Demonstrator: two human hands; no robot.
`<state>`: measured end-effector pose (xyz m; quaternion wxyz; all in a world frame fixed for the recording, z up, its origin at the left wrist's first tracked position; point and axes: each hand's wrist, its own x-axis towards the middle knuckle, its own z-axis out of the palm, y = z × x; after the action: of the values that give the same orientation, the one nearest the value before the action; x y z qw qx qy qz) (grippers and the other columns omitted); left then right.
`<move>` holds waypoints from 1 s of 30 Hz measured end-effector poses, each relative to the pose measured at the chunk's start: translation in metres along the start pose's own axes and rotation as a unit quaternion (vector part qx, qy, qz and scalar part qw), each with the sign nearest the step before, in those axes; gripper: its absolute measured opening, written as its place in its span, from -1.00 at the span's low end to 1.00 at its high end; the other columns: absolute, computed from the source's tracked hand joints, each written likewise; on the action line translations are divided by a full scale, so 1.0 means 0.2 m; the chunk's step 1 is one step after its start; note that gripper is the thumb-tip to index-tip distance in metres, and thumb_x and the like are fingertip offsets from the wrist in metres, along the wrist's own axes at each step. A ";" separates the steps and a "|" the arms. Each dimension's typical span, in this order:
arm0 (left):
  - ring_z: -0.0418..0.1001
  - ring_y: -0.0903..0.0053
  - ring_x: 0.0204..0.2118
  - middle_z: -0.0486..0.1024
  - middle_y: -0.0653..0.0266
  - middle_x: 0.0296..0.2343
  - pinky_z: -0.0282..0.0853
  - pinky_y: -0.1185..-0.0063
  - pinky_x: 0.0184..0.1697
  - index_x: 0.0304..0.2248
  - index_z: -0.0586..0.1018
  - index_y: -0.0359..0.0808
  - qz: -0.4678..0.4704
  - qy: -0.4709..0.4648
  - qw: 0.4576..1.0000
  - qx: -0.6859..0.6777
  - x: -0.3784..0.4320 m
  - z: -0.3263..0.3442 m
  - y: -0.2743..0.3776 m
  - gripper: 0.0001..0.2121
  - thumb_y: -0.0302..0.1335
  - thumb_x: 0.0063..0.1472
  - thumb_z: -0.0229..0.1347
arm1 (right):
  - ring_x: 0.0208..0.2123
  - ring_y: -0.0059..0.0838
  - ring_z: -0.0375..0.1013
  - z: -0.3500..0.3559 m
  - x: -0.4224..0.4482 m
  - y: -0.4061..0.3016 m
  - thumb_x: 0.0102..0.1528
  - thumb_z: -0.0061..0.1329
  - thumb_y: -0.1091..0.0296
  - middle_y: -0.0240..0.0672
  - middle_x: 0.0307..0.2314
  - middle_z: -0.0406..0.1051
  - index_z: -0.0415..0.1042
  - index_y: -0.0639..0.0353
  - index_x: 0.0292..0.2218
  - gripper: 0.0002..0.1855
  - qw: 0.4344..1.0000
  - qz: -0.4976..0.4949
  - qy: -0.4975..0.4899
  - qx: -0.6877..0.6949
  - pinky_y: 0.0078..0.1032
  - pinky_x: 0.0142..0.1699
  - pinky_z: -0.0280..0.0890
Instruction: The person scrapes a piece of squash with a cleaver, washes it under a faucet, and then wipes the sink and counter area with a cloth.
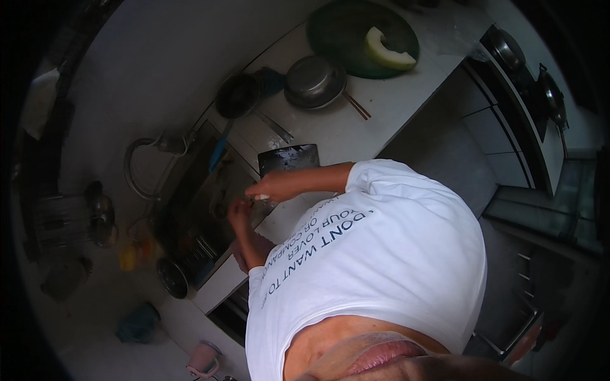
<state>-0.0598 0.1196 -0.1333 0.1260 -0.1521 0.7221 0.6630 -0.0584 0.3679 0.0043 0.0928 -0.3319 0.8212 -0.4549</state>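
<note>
Over the near edge of the sink (190, 200), my two hands are close together. My right hand (274, 186) has curled fingers with a small whitish thing (261, 196) at them; what it is cannot be made out. Just below and left of it is my left hand (240, 212), fingers bent towards the right hand; whether it holds something is too dark to tell. A dark rectangular board or tray (288, 158) with a wet sheen lies on the counter, partly behind my right hand. A blue-handled pan (238, 96) rests at the back, its handle reaching over the sink.
An upturned metal bowl (315, 82), chopsticks (357, 105) and a green round board (343, 38) bearing a melon rind piece (387, 53) are on the counter. A curved faucet (129, 166) rises behind the sink. A pot (172, 278) stands left; a stove with pans (553, 97) is right.
</note>
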 end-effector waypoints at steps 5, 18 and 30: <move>0.34 0.63 -0.48 0.39 0.29 -0.49 0.26 0.68 -0.45 -0.31 0.39 -0.39 0.018 0.031 0.999 -0.001 -0.13 0.22 -0.08 -0.78 -0.47 0.03 -0.03 | -0.52 -0.66 0.29 -0.71 -0.50 0.30 0.02 -0.22 0.35 -0.36 -0.50 0.31 0.23 0.16 -0.15 -0.69 0.939 0.211 0.250 0.108 -0.62 -0.42 0.25; 0.38 0.58 -0.39 0.43 0.23 -0.46 0.26 0.65 -0.34 -0.34 0.43 -0.38 -0.005 0.062 0.979 0.193 -0.35 0.54 0.02 -0.78 -0.47 -0.02 -0.01 | -0.25 -0.37 0.29 -1.84 -1.50 2.04 -0.06 -0.15 0.07 -0.19 -0.28 0.31 0.28 0.26 -0.18 -0.51 0.728 0.486 0.484 -0.004 -0.48 -0.16 0.15; 0.40 0.56 -0.40 0.44 0.18 -0.44 0.28 0.64 -0.32 -0.31 0.41 -0.40 0.010 -0.024 0.972 0.233 -0.32 0.70 -0.05 -0.78 -0.50 0.00 -0.02 | -0.07 -0.08 0.08 -0.62 -1.26 1.07 -0.01 -0.23 0.36 0.00 -0.14 0.12 0.09 0.38 -0.11 -0.57 0.866 0.322 0.234 -0.303 -0.37 -0.01 0.02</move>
<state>0.0007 0.2625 -0.1310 0.1689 -0.0951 0.8551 0.4809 -0.0217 0.6905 -0.1364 -0.0655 0.0556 0.9775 -0.1928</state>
